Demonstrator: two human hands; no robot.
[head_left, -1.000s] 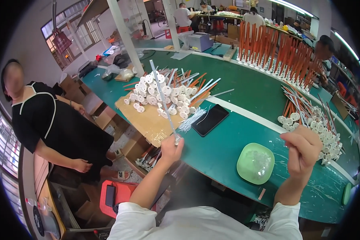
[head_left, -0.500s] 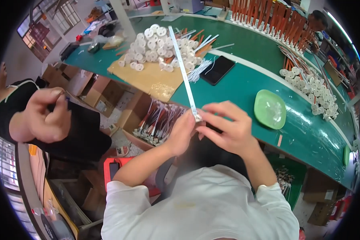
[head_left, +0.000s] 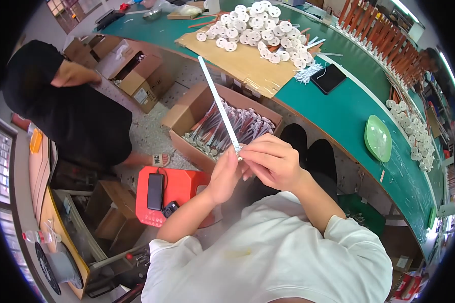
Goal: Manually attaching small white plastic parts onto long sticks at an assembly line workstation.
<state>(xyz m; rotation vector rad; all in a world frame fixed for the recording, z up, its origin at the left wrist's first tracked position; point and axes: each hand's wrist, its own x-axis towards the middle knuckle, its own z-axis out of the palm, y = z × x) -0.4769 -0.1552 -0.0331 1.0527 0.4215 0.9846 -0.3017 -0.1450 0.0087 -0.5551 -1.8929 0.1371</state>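
Note:
A long thin white strip (head_left: 217,101) slants up and away from my hands, its lower end pinched at the fingertips. My left hand (head_left: 223,175) is closed around that end, its thumb along the strip. From the other side, my right hand (head_left: 274,159) presses its fingertips onto a small pale piece at the same end; the fingers hide most of it. Beyond my hands stands an open cardboard box (head_left: 187,107) of similar strips, orange and white, with pale ends. Up on the green table (head_left: 313,108), white round discs (head_left: 258,35) are heaped on a brown cardboard sheet (head_left: 237,65).
A black phone (head_left: 328,79) lies beside white cords (head_left: 308,73); a green dish (head_left: 378,141) sits farther right. More discs (head_left: 414,131) line the right side. On my left are a red stool (head_left: 182,192) holding a black power bank (head_left: 155,192), and a person in black (head_left: 81,116).
My view has swung left and down, bringing more of the box and stool into sight. The person on the left has turned and bent over. Both hands keep hold of the strip.

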